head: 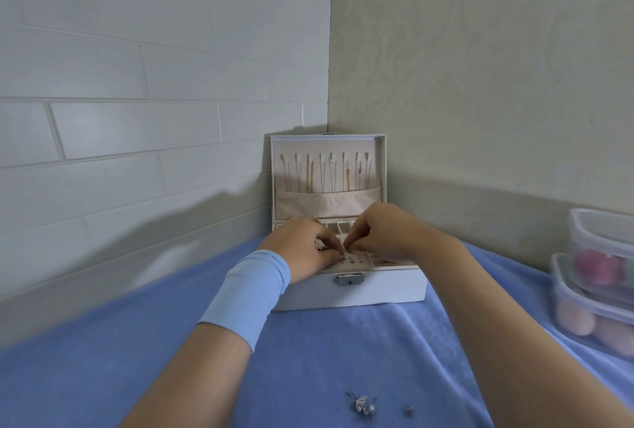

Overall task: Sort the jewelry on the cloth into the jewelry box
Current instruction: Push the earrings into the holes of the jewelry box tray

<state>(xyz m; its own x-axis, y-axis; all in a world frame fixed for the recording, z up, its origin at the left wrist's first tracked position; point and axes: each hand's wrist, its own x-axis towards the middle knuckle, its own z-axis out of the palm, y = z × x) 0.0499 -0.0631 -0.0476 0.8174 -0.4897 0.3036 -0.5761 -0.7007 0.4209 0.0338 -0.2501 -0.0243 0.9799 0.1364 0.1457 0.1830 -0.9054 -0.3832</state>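
Observation:
A white jewelry box (pixel 377 287) stands open on the blue cloth (pixel 326 352), in the corner of the walls. Several thin chains (pixel 329 172) hang on hooks inside its raised lid. Both hands are over the tray of small compartments. My left hand (pixel 305 249) and my right hand (pixel 380 232) meet fingertip to fingertip above the earring panel (pixel 353 261); they seem to pinch something tiny, too small to make out. A little heap of silver jewelry (pixel 362 403) and one small separate piece (pixel 408 410) lie on the cloth near the front edge.
Two stacked clear plastic containers (pixel 597 276) with pink and red rounded objects sit at the right edge. A tiled wall stands to the left and a beige wall behind the box. A light blue cuff (pixel 250 294) wraps my left wrist.

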